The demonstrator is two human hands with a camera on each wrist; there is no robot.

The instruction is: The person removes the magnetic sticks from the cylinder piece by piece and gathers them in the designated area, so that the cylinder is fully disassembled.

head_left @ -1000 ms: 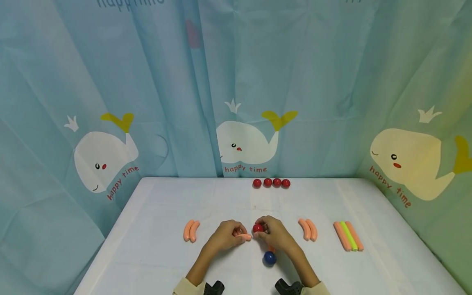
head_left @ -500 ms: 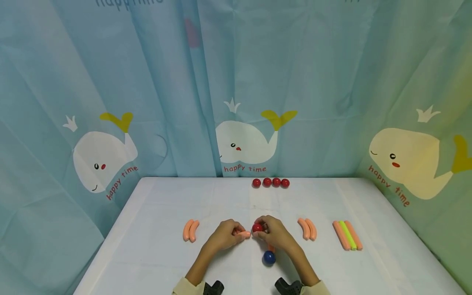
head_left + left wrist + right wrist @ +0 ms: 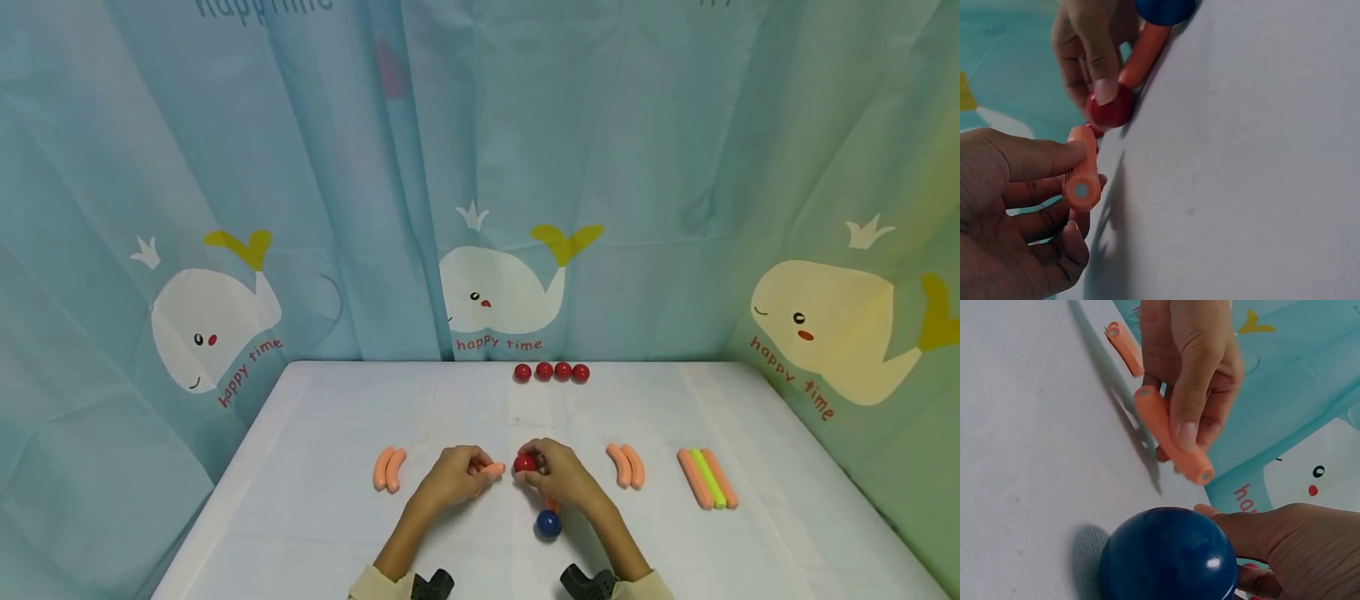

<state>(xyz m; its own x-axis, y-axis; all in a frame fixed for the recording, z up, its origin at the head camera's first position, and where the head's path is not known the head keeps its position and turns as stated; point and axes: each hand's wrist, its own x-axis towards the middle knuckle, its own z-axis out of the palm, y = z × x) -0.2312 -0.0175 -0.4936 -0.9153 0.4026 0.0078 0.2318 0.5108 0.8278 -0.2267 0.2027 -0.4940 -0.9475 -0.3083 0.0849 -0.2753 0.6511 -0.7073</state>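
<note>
Between thumb and fingers, my left hand (image 3: 459,477) pinches a short orange magnetic rod (image 3: 1169,431), tilted and raised off the table, with a small grey disc in each end. A red ball (image 3: 523,463) is held by my right hand (image 3: 561,477), thumb on its near side. From that ball a curved orange rod (image 3: 1147,53) runs to a larger blue ball (image 3: 548,524), which rests on the table near the right wrist. A small gap separates the left hand's rod from the red ball in the head view.
Two curved orange rods (image 3: 388,469) lie left of the hands, and another curved pair (image 3: 626,466) lies to the right. Farther right sit straight rods, orange and green (image 3: 708,479). Several red balls (image 3: 552,372) line the back edge of the white table (image 3: 337,417).
The rod in my left hand has drawn slightly left and away from the red ball, and its angle has changed. My right hand stays on the red ball in nearly the same place.
</note>
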